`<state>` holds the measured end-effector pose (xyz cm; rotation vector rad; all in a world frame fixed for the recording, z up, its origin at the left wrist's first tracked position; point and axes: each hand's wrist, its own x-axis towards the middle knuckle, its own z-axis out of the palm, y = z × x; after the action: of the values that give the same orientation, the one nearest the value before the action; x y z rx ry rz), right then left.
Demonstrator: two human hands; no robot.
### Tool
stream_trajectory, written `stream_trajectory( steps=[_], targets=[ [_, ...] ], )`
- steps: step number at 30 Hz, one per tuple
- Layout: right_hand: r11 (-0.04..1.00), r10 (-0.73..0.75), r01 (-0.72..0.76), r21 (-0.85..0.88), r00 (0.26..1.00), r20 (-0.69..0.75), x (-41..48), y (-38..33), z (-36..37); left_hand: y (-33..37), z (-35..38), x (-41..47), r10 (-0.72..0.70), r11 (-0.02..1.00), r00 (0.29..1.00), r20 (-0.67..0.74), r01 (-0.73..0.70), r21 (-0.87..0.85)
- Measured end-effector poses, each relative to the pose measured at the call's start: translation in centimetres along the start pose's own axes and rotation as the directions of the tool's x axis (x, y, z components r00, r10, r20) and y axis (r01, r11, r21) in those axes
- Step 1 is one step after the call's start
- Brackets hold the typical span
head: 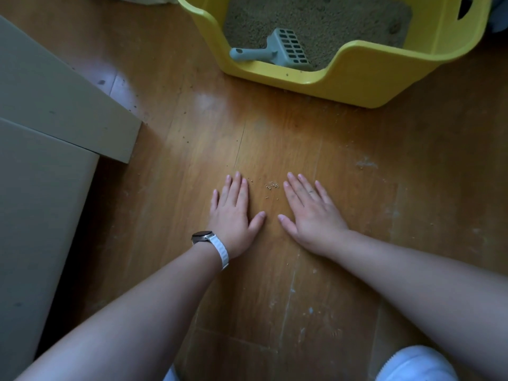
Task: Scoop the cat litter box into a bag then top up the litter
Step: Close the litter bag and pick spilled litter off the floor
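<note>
Litter box [357, 86], yellow plastic with high walls, stands on the wooden floor [192, 149] at the far edge of the view, right of centre, its lowered entry lip facing the person. Its far end is cut off by the frame, so I cannot tell its long axis. Along the floor's left edge lie large grey-brown cardboard panels [55, 105], well apart from the box. Sandy litter [316, 20] fills the pan. Both bare forearms reach in from the near edge. The left hand [233, 210] and the right hand [310, 210] lie flat, palms down on the floor at mid-view, fingers straight and a little spread, holding nothing. The thumbs point toward each other, their tips near but apart. Both hands are well apart from the box. A grey slotted scoop [275, 50] rests in the litter just behind the entry lip, at the pan's front left. Its long axis runs roughly left to right, with the handle pointing at the left wall and the slotted head toward the right. A watch [209, 240] on a white band sits on the left wrist. A few spilled litter grains [272, 186] lie on the floor between the two index fingers.
</note>
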<state>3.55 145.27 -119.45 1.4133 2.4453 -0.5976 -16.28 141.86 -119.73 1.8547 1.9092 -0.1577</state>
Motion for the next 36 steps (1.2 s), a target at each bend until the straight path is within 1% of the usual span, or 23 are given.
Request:
stream_trajectory(
  steps=[3, 7, 11, 13, 16, 18, 19, 20, 22, 23, 26, 29, 32, 36],
  targets=[
    [0.998, -0.05, 0.051, -0.022, 0.998, 0.034, 0.8, 0.0, -0.8, -0.1, -0.3, 0.3, 0.081, 0.995, 0.996, 0.036, -0.083, 0.061],
    [0.992, -0.114, 0.118, -0.044, 0.991, 0.076, 1.5, 0.0, -1.5, 0.7, -0.5, 0.3, 0.167, 0.981, 0.983, 0.075, -0.173, 0.084],
    [0.988, -0.15, 0.152, -0.023, 0.987, 0.063, 1.1, 0.3, -1.4, 1.1, -0.2, 0.1, 0.238, 0.966, 0.968, 0.08, -0.244, 0.086],
    [0.984, -0.176, 0.177, -0.018, 0.983, 0.045, 0.6, 0.7, -1.0, 0.8, -0.1, -0.2, 0.254, 0.964, 0.965, 0.062, -0.258, 0.067],
    [0.972, -0.233, 0.234, -0.036, 0.972, 0.026, -0.2, 1.3, -0.4, -0.2, 0.0, -0.6, 0.211, 0.977, 0.977, -0.003, -0.211, 0.015],
    [0.962, -0.271, 0.27, -0.047, 0.962, -0.016, -0.7, 1.4, -0.1, -1.0, 0.1, -1.1, 0.209, 0.978, 0.975, -0.077, -0.208, 0.022],
    [0.955, -0.294, 0.292, -0.059, 0.955, -0.025, -0.9, 1.4, 0.0, -1.4, 0.2, -1.4, 0.228, 0.973, 0.969, -0.09, -0.226, 0.037],
    [0.945, -0.322, 0.319, -0.07, 0.946, -0.035, -1.1, 1.4, 0.2, -1.6, 0.3, -1.8, 0.263, 0.964, 0.962, -0.071, -0.26, 0.055],
    [0.927, -0.369, 0.365, -0.082, 0.928, -0.04, -1.3, 1.5, 0.5, -1.6, 0.9, -2.6, 0.349, 0.932, 0.937, 0.015, -0.349, 0.097],
    [0.921, -0.382, 0.378, -0.095, 0.923, -0.034, -1.3, 1.5, 0.6, -1.4, 1.2, -2.9, 0.369, 0.921, 0.928, 0.048, -0.372, 0.112],
    [0.919, -0.377, 0.373, -0.125, 0.926, -0.009, -0.8, 1.4, 0.8, -0.3, 1.7, -3.1, 0.351, 0.925, 0.936, 0.036, -0.352, 0.141],
    [0.941, -0.321, 0.321, -0.109, 0.947, 0.015, -0.2, 1.0, 0.6, 0.5, 1.9, -2.6, 0.311, 0.938, 0.95, 0.032, -0.312, 0.148],
    [0.951, -0.299, 0.297, -0.092, 0.954, -0.014, 0.1, 0.9, 0.4, 0.9, 1.7, -2.1, 0.276, 0.948, 0.961, 0.035, -0.278, 0.157],
    [0.955, -0.29, 0.286, -0.079, 0.956, -0.045, -0.5, 1.5, 0.5, 0.9, 1.3, -1.1, 0.272, 0.946, 0.961, 0.05, -0.277, 0.168]
  ],
)
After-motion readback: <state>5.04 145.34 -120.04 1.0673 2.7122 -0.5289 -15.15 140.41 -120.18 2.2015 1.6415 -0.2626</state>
